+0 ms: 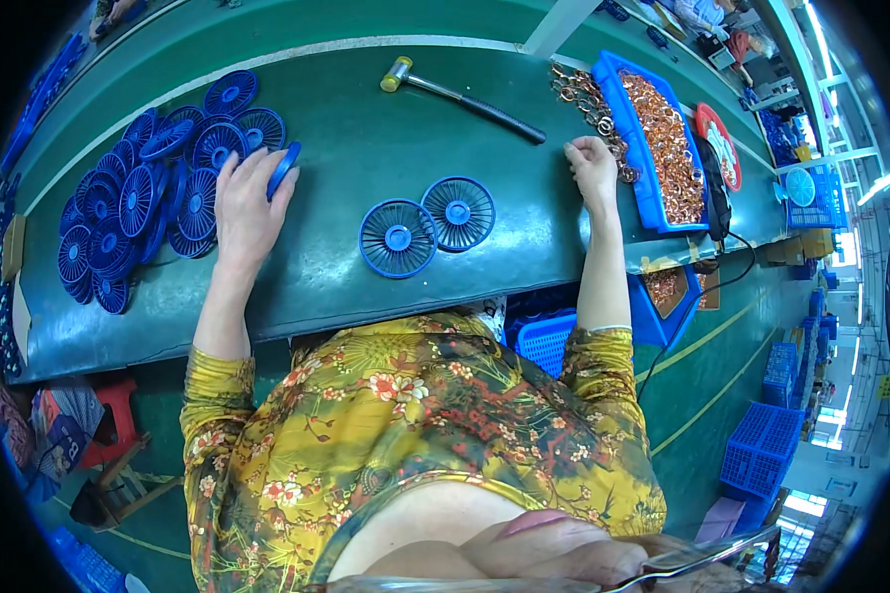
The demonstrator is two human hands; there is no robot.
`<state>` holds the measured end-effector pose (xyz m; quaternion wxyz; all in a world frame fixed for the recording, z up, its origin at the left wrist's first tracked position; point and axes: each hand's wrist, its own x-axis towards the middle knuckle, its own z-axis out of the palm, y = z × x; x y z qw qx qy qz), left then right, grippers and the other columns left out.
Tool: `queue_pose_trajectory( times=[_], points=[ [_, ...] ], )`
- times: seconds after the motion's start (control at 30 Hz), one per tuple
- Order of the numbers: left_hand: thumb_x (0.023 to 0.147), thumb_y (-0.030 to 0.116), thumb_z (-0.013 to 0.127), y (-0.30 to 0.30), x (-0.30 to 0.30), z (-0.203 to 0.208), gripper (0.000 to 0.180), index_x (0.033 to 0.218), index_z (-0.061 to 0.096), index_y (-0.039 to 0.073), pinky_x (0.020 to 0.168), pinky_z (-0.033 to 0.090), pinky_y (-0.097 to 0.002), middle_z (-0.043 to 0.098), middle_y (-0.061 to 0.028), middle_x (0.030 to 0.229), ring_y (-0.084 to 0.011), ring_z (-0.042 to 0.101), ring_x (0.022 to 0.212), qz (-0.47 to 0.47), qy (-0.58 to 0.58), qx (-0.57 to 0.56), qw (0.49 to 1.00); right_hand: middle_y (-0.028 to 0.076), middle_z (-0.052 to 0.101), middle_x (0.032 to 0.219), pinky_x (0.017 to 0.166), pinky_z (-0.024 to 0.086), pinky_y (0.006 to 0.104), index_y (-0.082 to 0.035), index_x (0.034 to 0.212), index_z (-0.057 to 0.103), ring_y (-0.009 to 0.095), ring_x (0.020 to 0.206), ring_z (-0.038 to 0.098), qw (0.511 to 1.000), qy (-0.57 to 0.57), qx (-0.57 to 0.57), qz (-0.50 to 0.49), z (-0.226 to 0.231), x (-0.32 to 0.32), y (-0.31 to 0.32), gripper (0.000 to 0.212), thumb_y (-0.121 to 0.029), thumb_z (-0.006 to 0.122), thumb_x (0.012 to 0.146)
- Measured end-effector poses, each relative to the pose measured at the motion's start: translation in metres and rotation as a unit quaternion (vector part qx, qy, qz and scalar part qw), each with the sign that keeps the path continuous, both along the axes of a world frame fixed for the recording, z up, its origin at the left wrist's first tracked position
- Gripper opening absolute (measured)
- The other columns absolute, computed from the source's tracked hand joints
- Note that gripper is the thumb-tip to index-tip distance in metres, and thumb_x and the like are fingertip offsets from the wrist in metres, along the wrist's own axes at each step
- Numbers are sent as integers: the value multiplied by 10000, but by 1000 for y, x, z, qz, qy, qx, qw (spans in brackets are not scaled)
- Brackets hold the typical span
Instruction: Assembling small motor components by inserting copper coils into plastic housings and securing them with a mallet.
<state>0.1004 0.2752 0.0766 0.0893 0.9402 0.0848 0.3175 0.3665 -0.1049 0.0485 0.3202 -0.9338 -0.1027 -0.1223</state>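
Note:
My left hand (247, 210) pinches a blue spoked plastic wheel (284, 169), tilted edge-on, beside a heap of similar blue spoked wheels (109, 203) on the left of the table. In front of me two more spoked wheels, a nearer one (398, 238) and a farther one (459, 213), lie flat with their rims touching or slightly overlapping. My right hand (593, 173) is held with fingers curled together next to loose metal rings (603, 121); what it grips, if anything, is too small to make out.
A hammer (465, 100) with yellowish faces and a black grip lies at the far middle of the green table (336, 128). To the right stand a blue tray (653, 210) of copper-coloured rings and a red round dish (703, 114). A cable (732, 287) hangs off the right edge.

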Motion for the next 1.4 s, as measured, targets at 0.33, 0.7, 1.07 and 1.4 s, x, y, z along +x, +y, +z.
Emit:
queue_pose_trajectory(
  times=[0.33,0.7,1.07,1.4],
  points=[
    [801,137,741,-35,-20,7,253,1017,674,25,632,486,-259,683,-70,844,-150,625,724,-15,-132,-218,967,153,619,843,684,491,400,-41,915,637,293,757,624,985,-146,-78,45,5,-28,0,240,-278,602,904],
    [981,282,527,-83,-16,21,288,1010,616,9,746,457,-235,617,-20,913,-74,551,832,-73,-94,-524,843,104,644,836,647,497,295,-7,832,652,234,723,616,956,-157,129,213,45,-110,41,86,-4,710,768],
    [1024,335,401,-121,1,27,390,1138,555,-4,859,457,-252,603,-64,1033,-106,556,946,-177,-28,-611,771,40,612,819,638,488,340,-79,805,644,227,734,604,852,-320,94,403,72,-178,106,220,-58,790,641],
    [927,116,478,-123,-5,16,219,1111,426,8,704,473,-354,569,-135,865,-206,565,765,-181,-39,-502,845,75,573,804,670,457,382,-64,819,578,275,732,565,902,-233,39,361,66,-189,130,122,-63,682,756]
  ],
)
